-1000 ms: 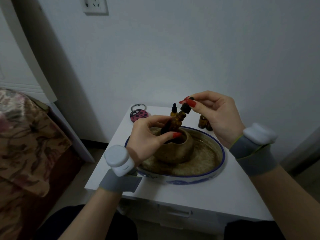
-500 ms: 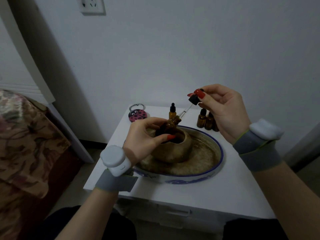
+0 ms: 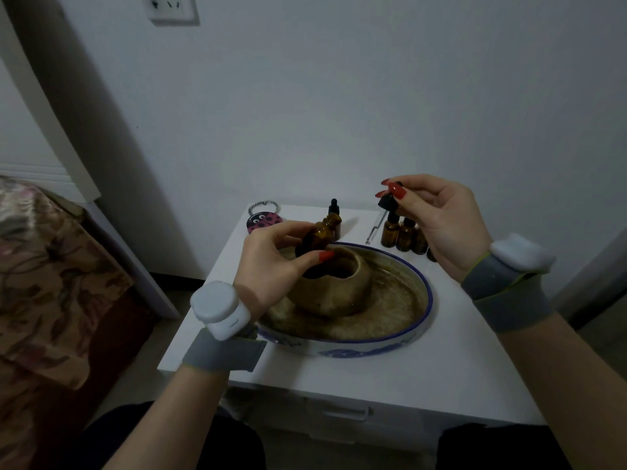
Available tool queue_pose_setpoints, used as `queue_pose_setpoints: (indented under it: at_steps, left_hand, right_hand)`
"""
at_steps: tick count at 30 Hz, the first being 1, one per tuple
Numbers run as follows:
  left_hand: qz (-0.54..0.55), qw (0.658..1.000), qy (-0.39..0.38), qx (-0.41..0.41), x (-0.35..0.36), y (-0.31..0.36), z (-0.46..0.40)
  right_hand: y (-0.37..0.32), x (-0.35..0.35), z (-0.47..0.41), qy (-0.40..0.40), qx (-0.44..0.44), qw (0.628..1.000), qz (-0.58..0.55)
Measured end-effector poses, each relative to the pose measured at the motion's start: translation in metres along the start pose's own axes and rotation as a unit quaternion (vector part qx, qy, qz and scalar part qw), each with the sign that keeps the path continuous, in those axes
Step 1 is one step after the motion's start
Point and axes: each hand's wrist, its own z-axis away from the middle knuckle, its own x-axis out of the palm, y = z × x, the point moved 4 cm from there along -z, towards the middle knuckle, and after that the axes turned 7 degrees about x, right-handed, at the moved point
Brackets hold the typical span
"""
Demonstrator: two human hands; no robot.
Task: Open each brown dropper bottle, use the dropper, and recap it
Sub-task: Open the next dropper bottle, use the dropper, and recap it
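— What's the room like from where you sit?

— Dim, with a plain white wall (image 3: 339, 96), a socket (image 3: 173, 8) high up and a flowered bedspread (image 3: 51, 266) off to the left. I'm over a small white table (image 3: 373, 378) with a drawer below. A blue-rimmed dish (image 3: 428, 293) sits on it, a brown clay pot (image 3: 339, 290) in its middle.

— And the hands?

— My left hand (image 3: 271, 266) grips the open bottle (image 3: 319, 234), tilted over the pot. My right hand (image 3: 444, 222) pinches the dropper (image 3: 381, 217) by its black cap, held up apart from the bottle, its glass tip slanting down-left. A capped bottle (image 3: 334, 213), a cluster of bottles (image 3: 405, 234) and a ladybird tag (image 3: 264, 221) stand along the back edge.
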Motion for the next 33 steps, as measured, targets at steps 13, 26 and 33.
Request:
queue_pose_setpoints:
  at_steps: [13,26,33]
  left_hand:
    - [0.04,0.993,0.106,0.034,-0.008,-0.003,-0.005]
    - [0.046,0.993,0.109,0.03,-0.01,-0.008,-0.004]
    - [0.046,0.994,0.101,0.015,-0.012,-0.007,-0.003]
  right_hand:
    - [0.019,-0.001,0.004,-0.005,0.059,0.996,0.065]
    - [0.017,0.004,0.004,-0.011,0.049,0.996,0.076]
    - [0.016,0.005,0.004,-0.011,0.04,0.996,0.074]
